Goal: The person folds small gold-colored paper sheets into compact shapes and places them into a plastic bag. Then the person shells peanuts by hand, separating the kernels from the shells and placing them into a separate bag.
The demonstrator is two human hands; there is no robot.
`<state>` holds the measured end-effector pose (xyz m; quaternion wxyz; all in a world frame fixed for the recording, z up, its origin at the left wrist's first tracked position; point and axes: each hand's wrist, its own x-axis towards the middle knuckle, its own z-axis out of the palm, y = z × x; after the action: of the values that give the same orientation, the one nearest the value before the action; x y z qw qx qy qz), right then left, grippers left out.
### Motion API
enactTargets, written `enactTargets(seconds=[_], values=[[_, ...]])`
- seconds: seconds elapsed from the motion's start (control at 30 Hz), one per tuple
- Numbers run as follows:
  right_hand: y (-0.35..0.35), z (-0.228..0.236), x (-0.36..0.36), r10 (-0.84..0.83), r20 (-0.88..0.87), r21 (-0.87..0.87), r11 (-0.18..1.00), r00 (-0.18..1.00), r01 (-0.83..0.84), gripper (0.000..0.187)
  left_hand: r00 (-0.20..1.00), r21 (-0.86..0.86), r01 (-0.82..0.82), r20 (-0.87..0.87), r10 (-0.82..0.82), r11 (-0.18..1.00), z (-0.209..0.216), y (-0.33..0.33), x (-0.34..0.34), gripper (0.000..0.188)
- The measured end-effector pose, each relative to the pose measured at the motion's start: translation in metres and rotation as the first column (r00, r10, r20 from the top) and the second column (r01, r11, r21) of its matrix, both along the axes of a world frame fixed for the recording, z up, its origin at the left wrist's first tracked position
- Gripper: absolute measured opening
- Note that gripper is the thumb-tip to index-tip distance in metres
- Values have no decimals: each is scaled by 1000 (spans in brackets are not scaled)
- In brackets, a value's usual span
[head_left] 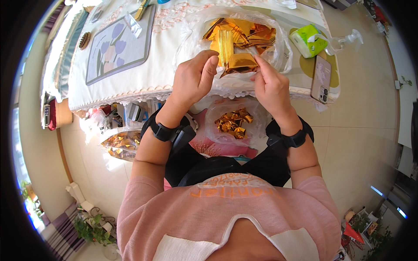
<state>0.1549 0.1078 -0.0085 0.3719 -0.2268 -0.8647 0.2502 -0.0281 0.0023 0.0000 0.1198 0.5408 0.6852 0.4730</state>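
Between my hands, at the table's near edge, is a folded piece of shiny gold foil paper [242, 63]. My right hand [272, 85] pinches its right side between thumb and fingers. My left hand [196, 76] is closed with the thumb upright, just left of the piece; its curled fingers hide whatever they may hold. Right beyond that hand stands a fanned, pleated stack of gold foil paper [225, 41]. More gold foil sheets [261, 35] lie behind it in an open clear plastic bag [282, 54].
Below the table edge, a plastic bag [213, 114] holds several folded gold pieces [235, 123]. Another filled bag [122, 144] stands at the left on the floor. On the table lie a phone [321, 78], a green tissue pack [308, 41] and a floral placemat [119, 48].
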Motion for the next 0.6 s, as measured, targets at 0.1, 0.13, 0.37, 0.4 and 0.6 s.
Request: enactTargets(seconds=[0.1, 0.13, 0.37, 0.4, 0.6], values=[[2, 10, 6, 170, 24, 28, 985, 985, -171, 32, 995, -89, -104, -16, 103, 991, -8, 9, -9, 21], [1, 14, 9, 246, 53, 25, 969, 968, -247, 32, 994, -94, -108, -35, 105, 990, -13, 12, -10, 21], [-1, 17, 14, 604, 279, -242, 797, 747, -553, 34, 980, -132, -117, -177, 93, 984, -38, 26, -10, 29], [-1, 16, 13, 601, 276, -229, 799, 750, -556, 33, 979, -172, -121, -183, 89, 978, -40, 28, -10, 30], [-3, 14, 11, 541, 254, -195, 841, 802, -505, 29, 963, -245, -163, -249, 101, 956, -48, 34, -10, 39]])
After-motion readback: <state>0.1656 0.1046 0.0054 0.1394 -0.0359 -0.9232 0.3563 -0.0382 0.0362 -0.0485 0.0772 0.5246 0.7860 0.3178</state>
